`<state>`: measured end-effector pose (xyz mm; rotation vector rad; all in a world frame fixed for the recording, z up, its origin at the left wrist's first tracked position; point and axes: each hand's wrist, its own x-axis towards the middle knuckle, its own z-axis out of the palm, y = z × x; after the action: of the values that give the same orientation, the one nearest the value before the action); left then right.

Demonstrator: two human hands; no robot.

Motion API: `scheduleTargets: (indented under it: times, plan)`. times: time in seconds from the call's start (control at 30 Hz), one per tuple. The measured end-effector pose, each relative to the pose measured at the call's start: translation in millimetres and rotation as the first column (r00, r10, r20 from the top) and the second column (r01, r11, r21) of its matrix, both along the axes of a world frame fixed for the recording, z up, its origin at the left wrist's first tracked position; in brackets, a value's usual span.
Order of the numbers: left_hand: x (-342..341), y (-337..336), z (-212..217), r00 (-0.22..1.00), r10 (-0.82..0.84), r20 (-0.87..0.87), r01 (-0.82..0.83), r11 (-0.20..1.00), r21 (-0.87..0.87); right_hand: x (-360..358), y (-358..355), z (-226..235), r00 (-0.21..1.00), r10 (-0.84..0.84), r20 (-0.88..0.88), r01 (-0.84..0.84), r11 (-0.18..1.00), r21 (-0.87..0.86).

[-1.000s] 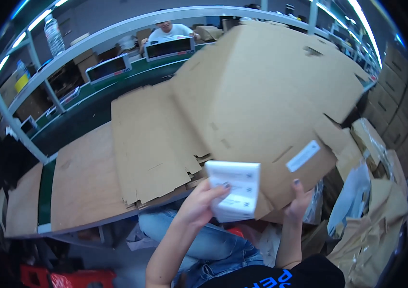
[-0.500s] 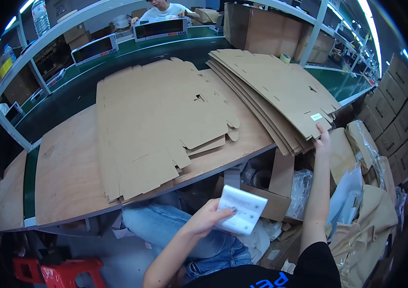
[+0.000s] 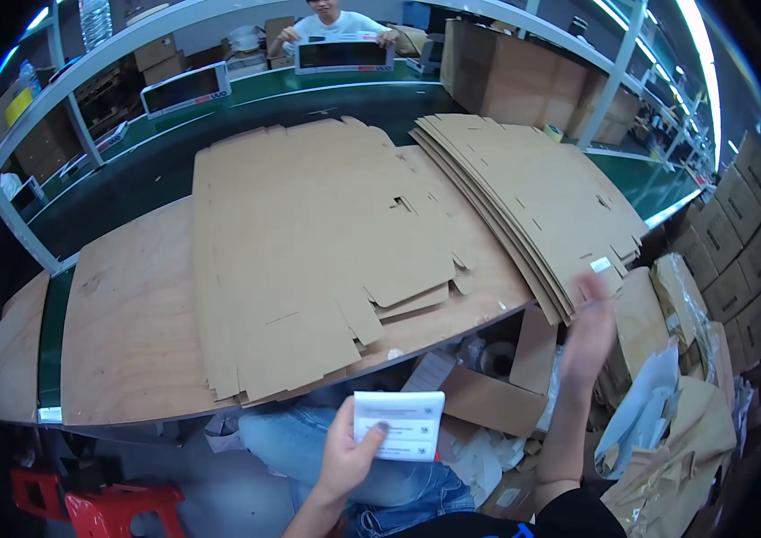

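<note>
My left hand (image 3: 347,453) holds a white sheet of labels (image 3: 412,414) over my lap, its thumb pressed on the printed face. My right hand (image 3: 594,318), smeared by motion, is at the near right corner of a stack of flat cardboard cartons (image 3: 533,188). A small white label (image 3: 601,264) lies on the top carton just beyond its fingertips. Whether those fingers touch the cardboard or hold anything is unclear. Left of it, a second pile of flat cartons (image 3: 300,233) lies on the wooden tabletop (image 3: 129,314), its cut flaps facing right.
Beyond the table runs a green conveyor (image 3: 264,99), where a person holds a boxed item (image 3: 345,56). An open carton (image 3: 497,399) and crumpled packing paper (image 3: 676,448) lie below right. Stacked cartons (image 3: 739,233) stand far right; a red stool (image 3: 125,507) is lower left.
My right hand has drawn back slightly toward me from the label's edge and is now blurred. The left hand has shifted left and down with the label sheet. The whole view has tilted slightly.
</note>
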<state>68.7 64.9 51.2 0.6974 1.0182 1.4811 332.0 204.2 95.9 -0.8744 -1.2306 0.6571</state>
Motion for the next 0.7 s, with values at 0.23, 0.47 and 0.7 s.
scheduleTargets:
  times: [0.23, 0.47, 0.7]
  plan:
    - [-16.5, -21.2, -4.3, 0.908, 0.047, -0.417, -0.031, 0.999, 0.043, -127.4, -59.6, 18.4, 0.476, 0.442, 0.76, -0.614, 0.786, -0.072]
    - [-31.2, -14.5, -16.8, 0.882, 0.309, -0.355, -0.2, 0.929, 0.311, -147.1, -48.4, 25.4, 0.253, 0.446, 0.859, -0.702, 0.696, -0.154]
    - [-65.4, -14.0, -18.5, 0.956, -0.099, -0.274, 0.197, 0.914, 0.355, -162.1, -39.2, 42.4, 0.068, 0.676, 0.734, -0.764, 0.509, -0.398]
